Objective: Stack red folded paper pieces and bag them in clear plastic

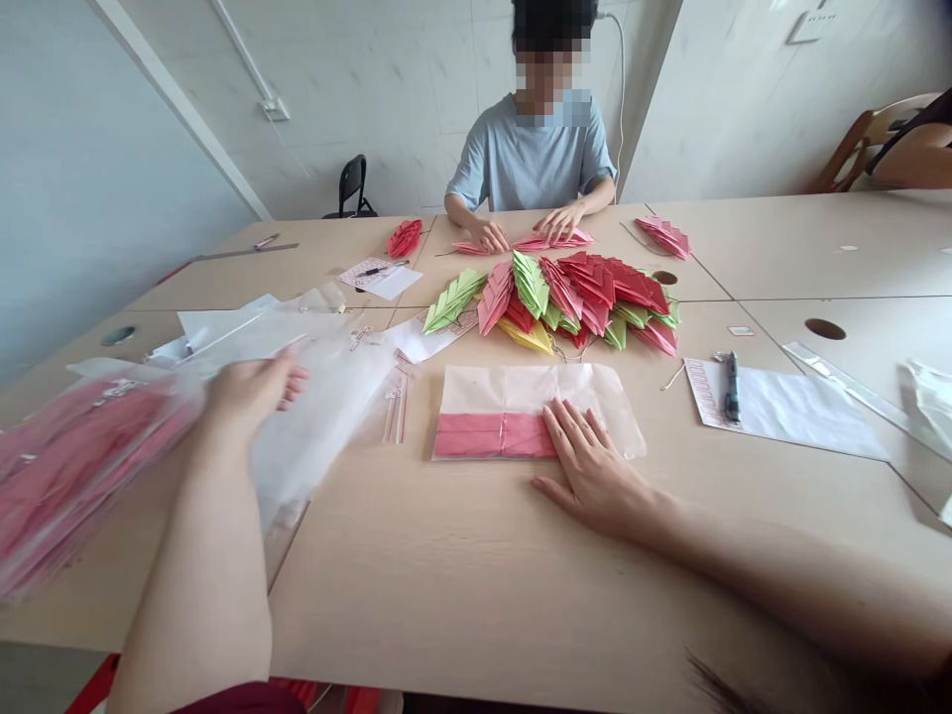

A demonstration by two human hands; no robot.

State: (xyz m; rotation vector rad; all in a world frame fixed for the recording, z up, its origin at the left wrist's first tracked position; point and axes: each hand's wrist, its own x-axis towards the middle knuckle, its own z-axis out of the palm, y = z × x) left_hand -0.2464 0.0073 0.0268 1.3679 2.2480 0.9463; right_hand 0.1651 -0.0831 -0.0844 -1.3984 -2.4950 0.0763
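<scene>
My right hand (595, 471) lies flat, fingers spread, on a clear plastic bag (595, 387) with folded pink paper (468, 434) along its near side. The bag is flat on the table. Over on the left, my left hand (257, 392) is above a pile of clear plastic bags (327, 397), with its fingers slightly curled and a little apart. I see nothing held in it, though its palm side is partly hidden. Beside my left forearm lies a stack of bagged pink paper (89, 446), blurred at its edge.
A heap of pleated green, red, pink and yellow paper pieces (587, 293) sits mid-table. Across from me, a co-worker's hands (561, 220) handle pink pleated pieces. To the right are a pen (733, 387) on a white sheet (810, 412) and a clear ruler (848, 387).
</scene>
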